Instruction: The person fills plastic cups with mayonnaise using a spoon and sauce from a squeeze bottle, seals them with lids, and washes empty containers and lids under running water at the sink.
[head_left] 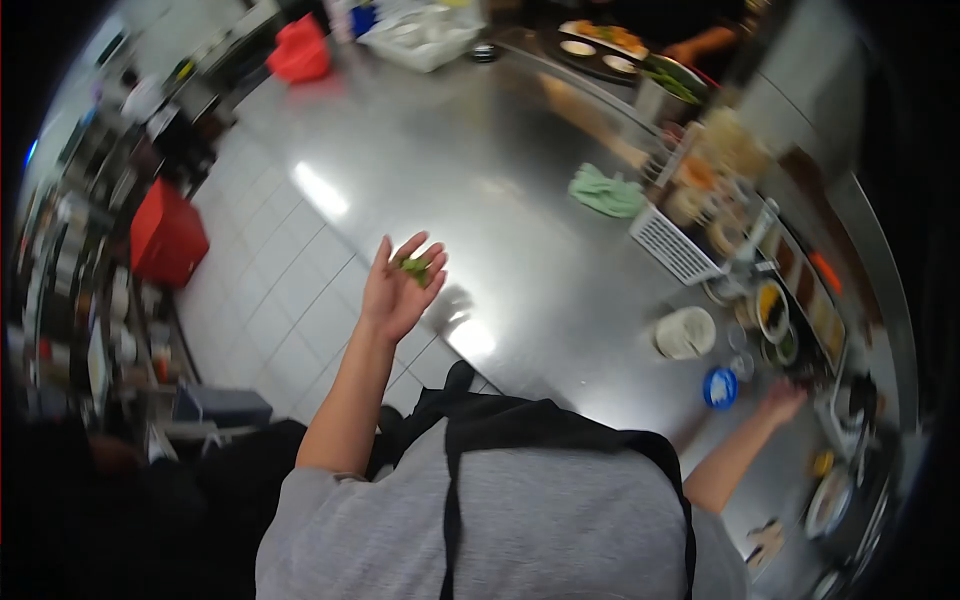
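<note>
My left hand [403, 290] is turned palm up over the near edge of the steel counter, its fingers slightly spread and curled. A few small green leaves [414, 268] rest in it, against the fingers. Off to the right, my right hand [782, 402] reaches toward the row of small containers at the counter's side. Blur hides its fingers, so I cannot make out whether it grips anything. Close to it are a blue-rimmed tub [720, 388] with white contents, a white tub [686, 333] and a round bowl [771, 308] with yellow and dark contents.
A white perforated basket [675, 245] holds several containers, with a green cloth [606, 191] beside it. At the back stand a red bag [299, 50], a white tray [425, 38] and a metal pot [662, 98] of greens. Another person's hand [690, 50] shows there. A red bin [168, 235] stands left.
</note>
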